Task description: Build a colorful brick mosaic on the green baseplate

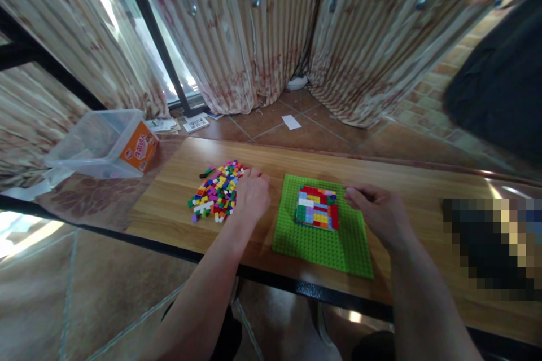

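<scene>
My left hand (254, 194) is at the right edge of a heap of loose toy bricks (218, 189) in many colours. Its fingers are bent down and close together; whatever lies under them is hidden. A green baseplate (326, 251) lies to its right and carries a flat, roughly square build of coloured bricks (315, 208), with red, white, blue, yellow and green pieces. Over the plate's upper right corner is my right hand (376, 208), thumb and forefinger pinched together. Anything between those fingertips is too small to make out.
The wooden table (169, 197) has a dark front edge. Beyond its left end stands a clear plastic box (97, 144) with an orange label. Papers (197, 123) lie on the floor near striped curtains (262, 39). A person in dark clothing (499, 84) is at the right.
</scene>
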Demonstrator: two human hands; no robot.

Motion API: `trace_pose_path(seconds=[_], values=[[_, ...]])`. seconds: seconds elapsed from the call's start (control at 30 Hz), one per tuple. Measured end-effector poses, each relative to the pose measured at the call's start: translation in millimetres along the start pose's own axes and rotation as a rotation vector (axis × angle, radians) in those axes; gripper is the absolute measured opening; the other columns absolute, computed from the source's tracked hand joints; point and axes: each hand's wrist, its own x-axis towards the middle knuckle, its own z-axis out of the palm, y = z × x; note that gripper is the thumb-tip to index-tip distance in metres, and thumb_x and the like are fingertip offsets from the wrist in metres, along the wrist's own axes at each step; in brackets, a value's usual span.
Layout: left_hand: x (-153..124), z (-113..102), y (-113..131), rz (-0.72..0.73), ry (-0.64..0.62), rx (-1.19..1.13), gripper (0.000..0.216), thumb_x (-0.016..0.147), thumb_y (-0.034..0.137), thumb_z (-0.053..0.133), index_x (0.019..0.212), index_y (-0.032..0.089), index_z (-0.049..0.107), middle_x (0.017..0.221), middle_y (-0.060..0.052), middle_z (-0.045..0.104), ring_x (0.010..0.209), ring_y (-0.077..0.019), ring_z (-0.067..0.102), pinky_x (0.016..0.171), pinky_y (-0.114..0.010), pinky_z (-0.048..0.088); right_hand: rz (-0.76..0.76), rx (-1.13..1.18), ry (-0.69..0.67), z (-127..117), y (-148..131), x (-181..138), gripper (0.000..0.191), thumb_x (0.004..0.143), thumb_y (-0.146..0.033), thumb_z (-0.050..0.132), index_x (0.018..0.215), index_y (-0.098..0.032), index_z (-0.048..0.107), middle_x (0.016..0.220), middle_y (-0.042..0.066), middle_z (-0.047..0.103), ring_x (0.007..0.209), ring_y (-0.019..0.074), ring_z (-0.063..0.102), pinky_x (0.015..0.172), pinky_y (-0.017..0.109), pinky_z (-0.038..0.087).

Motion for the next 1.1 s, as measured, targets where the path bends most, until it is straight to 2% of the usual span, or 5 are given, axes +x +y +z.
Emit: trace_pose_path(seconds=[0.1,0.23,0.4,0.7,1.1], values=[[-2.6,-3.6,6.3,-0.019,0.060,-0.137,0.019,0.087,0.010,0.049,0.089,0.015,0.067,0.095,-0.013,0.065,0.098,-0.0276,0.059,0.092,-0.042,0.046,-0.010,0.002,0.044,-0.3,-5.2,0.2,0.024,0.078,-0.041,0.066,0.087,-0.021,0.076,0.076,0.003,0.074,0.071,0.0195,0.068,0.067,0.033,0.055],[-11.3,-8.8,21.7,-0.023,0.115,-0.469,0.015,0.090,0.013,0.050,0.095,0.017,0.064,0.091,-0.007,0.068,0.088,-0.0204,0.063,0.081,-0.032,0.049,0.000,0.027,0.091,1.7,-15.7,-1.2,0.022,0.078,-0.039,0.065,0.086,-0.020,0.076,0.074,0.003,0.073,0.068,0.0179,0.066,0.066,0.032,0.053],[-20.5,-5.2,44.6,0.060,0.144,-0.814,0.014,0.088,0.016,0.057,0.091,0.019,0.070,0.089,-0.004,0.071,0.086,-0.0170,0.065,0.082,-0.030,0.051,-0.101,0.138,0.063,9.6,-28.7,-7.0,0.022,0.076,-0.037,0.069,0.087,-0.020,0.077,0.080,0.004,0.075,0.074,0.0177,0.067,0.071,0.033,0.054],[-21.6,-2.4,63.2,-0.075,-0.097,-1.419,0.027,0.081,0.020,0.065,0.109,0.018,0.065,0.094,-0.005,0.073,0.080,-0.0153,0.068,0.073,-0.028,0.055,-0.253,0.205,-0.239,25.9,-43.3,-21.9,0.020,0.085,-0.039,0.065,0.097,-0.027,0.077,0.093,0.002,0.076,0.085,0.0181,0.069,0.081,0.034,0.056],[-20.8,-4.3,64.7,-0.217,-0.193,-1.693,0.046,0.072,0.023,0.076,0.115,0.016,0.064,0.094,-0.005,0.075,0.074,-0.0126,0.068,0.072,-0.026,0.054,-0.362,0.162,-0.375,25.0,-53.0,-25.4,0.021,0.086,-0.036,0.068,0.105,-0.033,0.075,0.101,0.003,0.072,0.092,0.0183,0.067,0.081,0.035,0.054]])
